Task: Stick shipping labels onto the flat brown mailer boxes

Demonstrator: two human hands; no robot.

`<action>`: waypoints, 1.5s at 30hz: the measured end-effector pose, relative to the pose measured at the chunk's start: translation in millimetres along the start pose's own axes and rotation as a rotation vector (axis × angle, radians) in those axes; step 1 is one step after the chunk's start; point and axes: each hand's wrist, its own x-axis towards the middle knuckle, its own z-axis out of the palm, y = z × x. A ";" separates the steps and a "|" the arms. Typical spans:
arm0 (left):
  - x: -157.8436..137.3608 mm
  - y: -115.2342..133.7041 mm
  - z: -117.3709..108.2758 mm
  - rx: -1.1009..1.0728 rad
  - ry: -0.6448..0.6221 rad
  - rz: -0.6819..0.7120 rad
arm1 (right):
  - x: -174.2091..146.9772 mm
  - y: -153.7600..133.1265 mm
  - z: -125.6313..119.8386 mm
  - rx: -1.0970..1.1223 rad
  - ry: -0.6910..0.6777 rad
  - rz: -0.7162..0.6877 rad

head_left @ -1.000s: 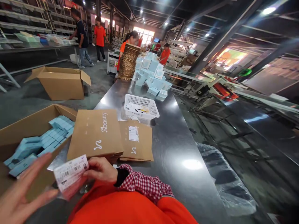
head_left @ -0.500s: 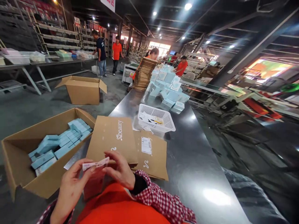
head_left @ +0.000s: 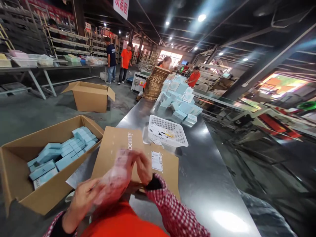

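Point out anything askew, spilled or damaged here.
The blue boxes in the nearer open carton look askew: some line up in rows, others lie at angles. I see no spill or obvious damage; the held slip is too blurred to judge.

Dark ceiling (head_left: 158, 20) overhead, bright lamps (head_left: 201, 17) in rows. Grey floor (head_left: 46, 107), faint sheen. Racks of shelves (head_left: 69, 42) at left, long side table (head_left: 58, 67) before them. White sign (head_left: 120, 7), red lettering, hanging high. Far window (head_left: 174, 57) glowing. Thick dark beam (head_left: 274, 56) slanting at right. Shiny metal table (head_left: 201, 171) mirroring light.
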 end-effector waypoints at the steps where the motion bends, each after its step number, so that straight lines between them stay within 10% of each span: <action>1: -1.7 -7.1 -1.2 0.040 -0.018 0.065 | 22.2 6.2 -6.3 0.003 0.093 0.021; 3: -4.8 -19.5 -1.0 0.136 -0.003 0.172 | 65.7 24.6 -15.3 0.021 0.122 0.061; 7: -7.5 -36.0 13.3 0.141 0.040 0.218 | 113.7 71.3 -10.8 -0.055 -0.248 0.190; 16: -1.8 -41.9 28.6 0.001 -0.094 0.047 | 114.4 83.8 10.9 -1.004 -0.443 0.179; 19: -1.2 -44.6 26.2 -0.002 -0.138 0.048 | 105.7 84.1 23.8 -1.161 -0.347 0.075; 24: -3.3 -48.1 28.1 0.046 -0.148 0.068 | 97.9 102.8 43.8 -1.103 -0.569 -0.135; 31: -26.1 -60.5 15.3 0.222 0.002 0.052 | 102.2 103.0 -50.3 -0.878 -0.046 0.532; 39: -30.6 -52.5 27.4 0.187 -0.061 0.074 | 11.0 104.7 -86.7 -0.225 0.052 0.546; 45: -15.8 6.2 -15.9 0.093 -0.077 0.104 | -45.4 92.9 -239.0 -0.012 0.378 0.636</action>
